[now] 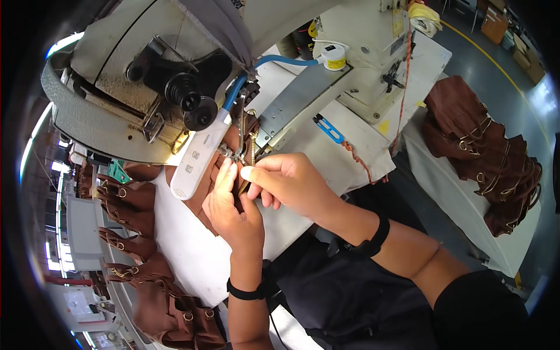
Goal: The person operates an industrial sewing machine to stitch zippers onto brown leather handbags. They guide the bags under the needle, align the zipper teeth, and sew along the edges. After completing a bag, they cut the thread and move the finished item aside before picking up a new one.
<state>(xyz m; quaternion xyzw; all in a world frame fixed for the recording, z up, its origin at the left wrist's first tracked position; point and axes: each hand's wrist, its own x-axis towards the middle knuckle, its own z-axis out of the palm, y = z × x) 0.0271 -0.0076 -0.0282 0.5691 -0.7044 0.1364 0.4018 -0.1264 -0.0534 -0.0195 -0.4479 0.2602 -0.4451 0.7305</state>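
Note:
A brown leather piece (200, 205) with a brass-toothed zipper (254, 149) lies under the presser foot (238, 153) of a large grey sewing machine (326, 35). My left hand (233, 219) is on the leather just in front of the foot, its fingers together and pointing at the needle area, its thumb along a dark folded edge. Close on its right, my right hand (294, 182) is closed, thumb and forefinger pinching the work beside the zipper. The fingers hide most of the part they grip. A white lamp bar (195, 163) hangs over the leather on the left.
Blue thread snips (329, 129) on an orange cord lie on the white worktable (315, 153) to the right. Brown leather bags (478, 157) are heaped on a stand at the right; several more bags (137, 204) line the left side. A blue hose (286, 59) runs to the machine.

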